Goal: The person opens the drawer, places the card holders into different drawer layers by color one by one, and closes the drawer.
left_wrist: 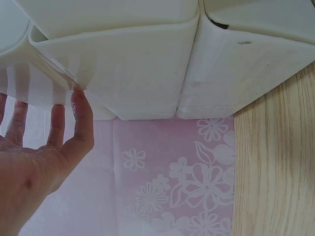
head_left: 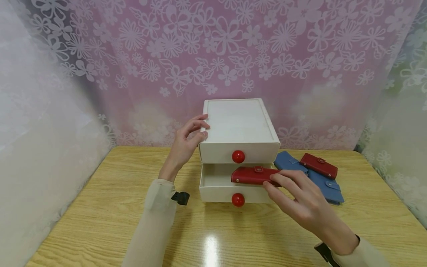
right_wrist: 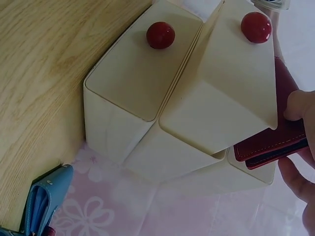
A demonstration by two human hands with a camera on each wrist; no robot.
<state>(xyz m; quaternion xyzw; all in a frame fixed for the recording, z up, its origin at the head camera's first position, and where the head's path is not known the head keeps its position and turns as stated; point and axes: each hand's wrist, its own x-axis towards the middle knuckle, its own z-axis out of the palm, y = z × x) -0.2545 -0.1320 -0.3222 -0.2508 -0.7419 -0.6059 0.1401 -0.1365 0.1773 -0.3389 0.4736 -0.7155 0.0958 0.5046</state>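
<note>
A white drawer unit (head_left: pixel 238 120) with round red knobs stands on the table, its lower visible drawer (head_left: pixel 217 194) pulled out. My right hand (head_left: pixel 305 200) pinches a red snap-strap wallet (head_left: pixel 250 175) by its right end, thumb on one face and fingers on the other. The wallet lies level over the open drawer, hiding part of its inside. In the right wrist view, the wallet (right_wrist: pixel 283 115) shows behind the drawer front, with another shut drawer (right_wrist: pixel 130 64) beneath. Fingertips of my left hand (head_left: pixel 186 139) rest against the unit's upper left edge; the left wrist view shows them along its side.
Right of the unit lie two blue wallets (head_left: pixel 327 187) with a second red wallet (head_left: pixel 318 165) on top. The wood-grain table (head_left: pixel 133 193) meets a pink flowered curtain (head_left: pixel 160 74) close behind the unit. Pale curtains hang at both sides.
</note>
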